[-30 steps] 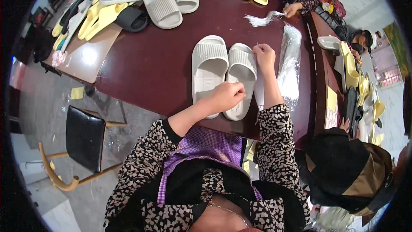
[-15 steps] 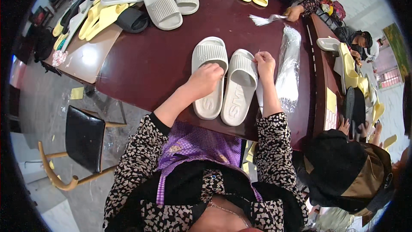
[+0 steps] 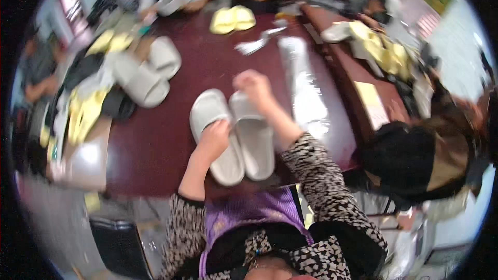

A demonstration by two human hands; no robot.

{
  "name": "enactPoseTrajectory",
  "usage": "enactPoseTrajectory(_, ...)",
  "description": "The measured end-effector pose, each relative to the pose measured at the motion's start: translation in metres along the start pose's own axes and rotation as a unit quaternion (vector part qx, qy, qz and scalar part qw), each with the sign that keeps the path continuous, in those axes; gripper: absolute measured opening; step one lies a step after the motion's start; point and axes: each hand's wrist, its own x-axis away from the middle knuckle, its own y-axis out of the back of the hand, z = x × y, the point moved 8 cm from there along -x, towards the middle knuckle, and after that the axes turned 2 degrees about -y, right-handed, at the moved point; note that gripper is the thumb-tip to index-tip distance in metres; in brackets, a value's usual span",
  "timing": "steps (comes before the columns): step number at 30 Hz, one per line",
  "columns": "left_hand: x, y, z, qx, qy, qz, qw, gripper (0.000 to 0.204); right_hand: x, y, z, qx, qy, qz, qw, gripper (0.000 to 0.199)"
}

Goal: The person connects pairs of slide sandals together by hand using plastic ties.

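Two light grey slippers lie side by side on the dark red table, toes pointing away from me. My left hand [image 3: 215, 137] is closed at the strap opening of the left slipper [image 3: 228, 166], its fingertips tucked at the strap's edge. Above the toe of the right slipper [image 3: 258, 148], my right hand [image 3: 251, 85] is raised with curled fingers. Whatever those fingers pinch, if anything, is lost in motion blur. A bundle of thin white strips [image 3: 254, 45] and a long clear plastic bag of white material [image 3: 306, 88] lie beyond, to the right.
Grey, yellow and black slippers are heaped at the left, including a large grey slipper [image 3: 140, 80]. A yellow pair [image 3: 233, 19] stands at the far edge, before two people. More slippers cover a side table [image 3: 337, 67] at right, where a person in a black-and-brown garment [image 3: 415, 155] sits.
The whole view has swung, showing more of the far side. My right hand has moved from the right slipper's outer strap edge to above its toe. My left hand stays at the left slipper's strap.
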Motion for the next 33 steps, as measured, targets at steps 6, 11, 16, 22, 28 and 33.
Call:
enactPoseTrajectory(6, 0.006, 0.004, -0.017, -0.015, -0.045, -0.029, 0.998, 0.009, -0.013, -0.084, 0.028, 0.05, 0.122, 0.213, 0.968, 0.005)
enactPoseTrajectory(11, 0.003, 0.005, -0.022, -0.001, -0.041, -0.015, 0.999, 0.008, -0.01, -0.117, 0.028, 0.083, 0.151, 0.288, 0.942, 0.008)
enactPoseTrajectory(16, 0.005, 0.006, -0.016, 0.0, -0.02, -0.017, 1.0, 0.008, -0.011, -0.125, 0.002, 0.233, 0.115, 0.344, 0.902, 0.011)
enactPoseTrajectory(22, 0.001, 0.01, -0.02, -0.002, -0.024, -0.022, 0.999, 0.007, -0.015, -0.123, 0.001, 0.125, 0.078, 0.327, 0.933, 0.009)
enactPoseTrajectory(28, 0.003, 0.01, -0.018, -0.005, -0.019, -0.024, 1.0, 0.008, -0.013, -0.13, 0.002, 0.106, 0.074, 0.321, 0.938, 0.008)
enactPoseTrajectory(33, 0.003, 0.012, -0.019, 0.016, -0.028, -0.052, 0.998, 0.013, -0.024, -0.1, 0.0, 0.041, 0.045, 0.18, 0.982, 0.004)
